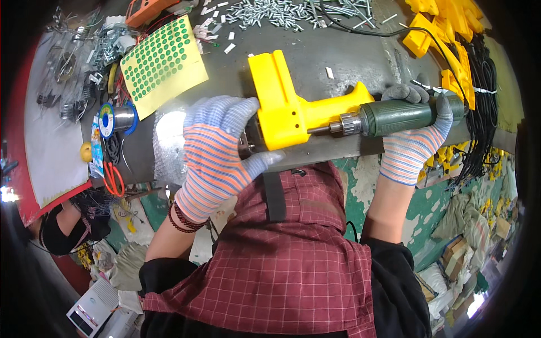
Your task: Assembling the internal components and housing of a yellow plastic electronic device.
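Note:
My left hand [211,149], in a striped glove with grey fingertips, is closed on a yellow pistol-shaped plastic housing [279,98]. A dark metal part [248,141] shows between that glove and the housing's left end. My right hand [414,143], gloved the same way, wraps round a dark green electric screwdriver [394,117] lying level and pointing left. The screwdriver's bit meets the housing's lower right side, beside its handle. Whether the tip sits on a screw is hidden.
Loose screws [270,14] lie in a heap at the bench's far side. Left stand a sheet of green round stickers [160,65], a solder spool [117,119] and orange-handled scissors [114,180]. At right are yellow housings [451,22] and bundled black cables [479,112].

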A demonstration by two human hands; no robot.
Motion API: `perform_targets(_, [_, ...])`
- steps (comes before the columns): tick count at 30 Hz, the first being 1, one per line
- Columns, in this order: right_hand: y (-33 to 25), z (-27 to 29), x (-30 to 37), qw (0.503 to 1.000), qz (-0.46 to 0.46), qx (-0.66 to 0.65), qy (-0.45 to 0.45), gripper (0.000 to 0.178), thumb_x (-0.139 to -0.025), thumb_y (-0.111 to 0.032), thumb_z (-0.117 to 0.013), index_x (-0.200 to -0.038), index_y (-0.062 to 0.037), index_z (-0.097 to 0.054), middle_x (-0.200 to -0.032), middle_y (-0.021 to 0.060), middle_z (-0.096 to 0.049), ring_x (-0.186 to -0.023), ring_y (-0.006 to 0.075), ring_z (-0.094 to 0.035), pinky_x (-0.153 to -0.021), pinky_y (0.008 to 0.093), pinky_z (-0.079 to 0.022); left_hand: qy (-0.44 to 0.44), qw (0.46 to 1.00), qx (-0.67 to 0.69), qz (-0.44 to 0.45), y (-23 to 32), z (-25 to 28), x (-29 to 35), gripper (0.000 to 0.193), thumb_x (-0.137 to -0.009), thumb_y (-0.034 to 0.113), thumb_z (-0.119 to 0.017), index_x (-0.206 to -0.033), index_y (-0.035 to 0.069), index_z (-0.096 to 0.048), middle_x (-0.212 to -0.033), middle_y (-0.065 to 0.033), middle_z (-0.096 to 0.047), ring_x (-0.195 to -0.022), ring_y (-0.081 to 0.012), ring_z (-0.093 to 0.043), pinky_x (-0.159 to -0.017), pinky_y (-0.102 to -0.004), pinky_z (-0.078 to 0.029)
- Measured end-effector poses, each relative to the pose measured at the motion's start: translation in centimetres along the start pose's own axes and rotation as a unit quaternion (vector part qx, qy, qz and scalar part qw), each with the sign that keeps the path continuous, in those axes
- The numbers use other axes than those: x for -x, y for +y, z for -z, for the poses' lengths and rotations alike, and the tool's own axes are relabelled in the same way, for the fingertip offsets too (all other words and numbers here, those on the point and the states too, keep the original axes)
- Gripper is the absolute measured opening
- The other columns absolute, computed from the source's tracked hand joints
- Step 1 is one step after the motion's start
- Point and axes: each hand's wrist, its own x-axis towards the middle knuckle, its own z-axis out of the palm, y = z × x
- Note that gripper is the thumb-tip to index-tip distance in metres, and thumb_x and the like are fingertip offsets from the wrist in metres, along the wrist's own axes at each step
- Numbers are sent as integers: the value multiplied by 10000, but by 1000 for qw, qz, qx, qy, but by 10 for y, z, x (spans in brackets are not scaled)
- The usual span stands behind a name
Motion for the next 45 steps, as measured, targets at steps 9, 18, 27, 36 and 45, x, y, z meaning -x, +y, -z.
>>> perform_targets(9, [-3, 1, 2, 998, -34, -40, -34, 318, -784, -254, -735, -973, -33, -605, -758, 22, -556, -689, 183, -549, -764, 396, -502, 20, 999, -24, -24, -2, 1, 1, 781, -622, 429, -884, -1219, 37, -570, -1107, -150, -614, -1036, -363, -584, -931, -461, -443])
perform_targets(18, [-8, -10, 12, 997, -5, -24, -70, 498, -779, -228, -741, -1167, 31, -567, -769, 34, -545, -705, 184, -533, -797, 383, -471, 30, 998, 27, -38, -8, -3, 3, 725, -677, 503, -801, -1207, 70, -560, -1156, -120, -599, -1081, -343, -551, -969, -493, -397])
perform_targets(27, [-18, -17, 31, 982, -7, -22, -185, 658, -831, -270, -711, -1341, 54, -451, -805, 21, -487, -791, 165, -476, -859, 363, -415, 52, 997, 17, -60, -11, -3, 4, 719, -682, 509, -811, -1195, 67, -571, -1167, -114, -606, -1091, -346, -556, -974, -475, -404])
perform_targets(36, [-16, -17, 32, 987, -14, -29, -155, 468, -791, -207, -730, -1156, 17, -539, -790, 21, -524, -753, 159, -507, -864, 361, -429, 57, 995, 23, -81, -15, -5, 7, 675, -661, 471, -803, -1168, 88, -575, -1183, -105, -596, -1090, -327, -550, -999, -497, -380])
perform_targets(45, [-9, -12, 30, 995, 14, -1, -101, 361, -780, -196, -717, -1054, -28, -552, -740, 7, -530, -690, 157, -507, -809, 364, -453, 59, 996, 30, -59, -13, -7, 7, 683, -598, 371, -842, -1162, 83, -586, -1168, -119, -599, -1092, -341, -544, -1011, -496, -380])
